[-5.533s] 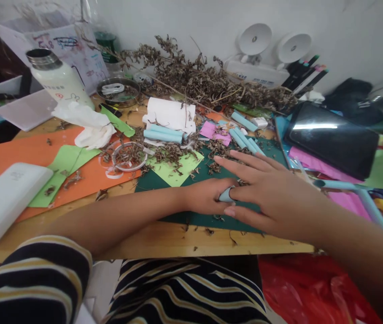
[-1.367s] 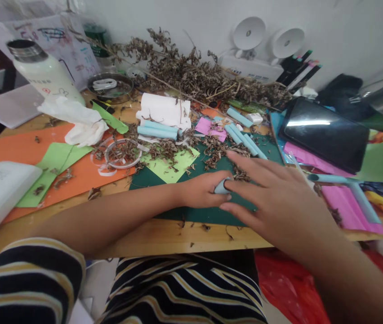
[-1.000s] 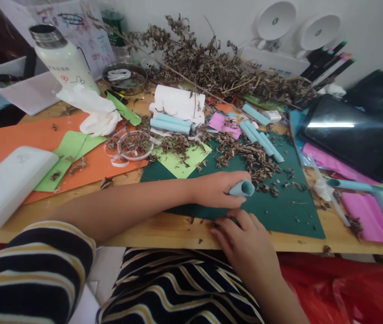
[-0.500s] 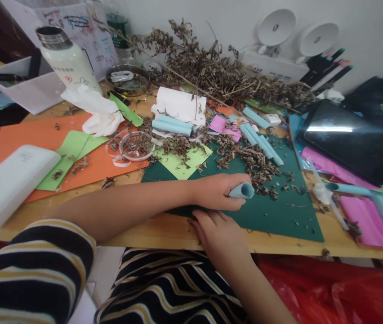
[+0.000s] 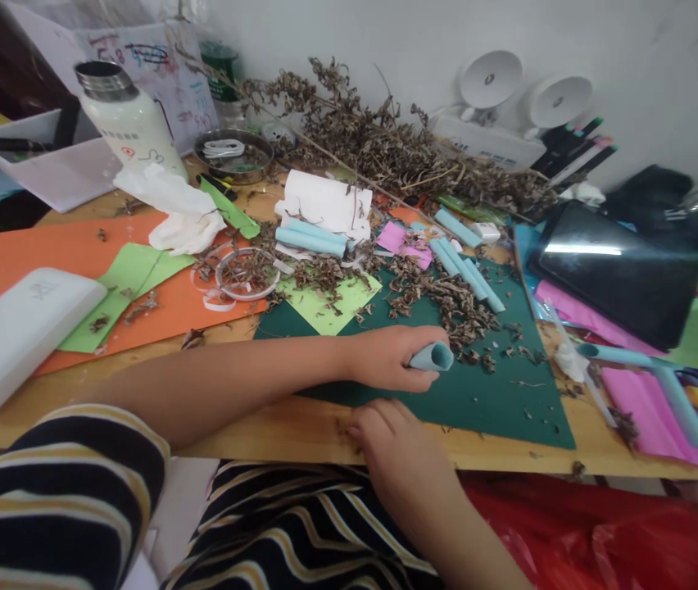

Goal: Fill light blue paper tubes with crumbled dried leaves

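Observation:
My left hand (image 5: pixel 392 357) is wrapped around a rolled light-blue paper tube (image 5: pixel 432 357), its open end facing right, above the dark green sheet (image 5: pixel 509 401). Just below, at the table's front edge, my right hand (image 5: pixel 389 434) is bent with its fingers curled together. Whether anything is inside those fingers is hidden. Crumbled dry leaves (image 5: pixel 465 315) are strewn over the green sheet, beside more blue paper tubes (image 5: pixel 463 270). Behind my left wrist lies a light-green paper square (image 5: pixel 333 307) with leaf bits on it.
Dried leafy branches (image 5: pixel 373 139) lie along the wall. At left stand a white bottle (image 5: pixel 131 123) and a white oblong case (image 5: pixel 29 336) on orange paper (image 5: pixel 158 319). A tape ring (image 5: pixel 247 274) lies near the middle. A black tablet (image 5: pixel 616 270) and pink paper (image 5: pixel 653 410) are at right.
My right hand has drawn slightly down and away from my left forearm, its fingers now more curled. My left hand still holds the blue tube. The view has shifted a little.

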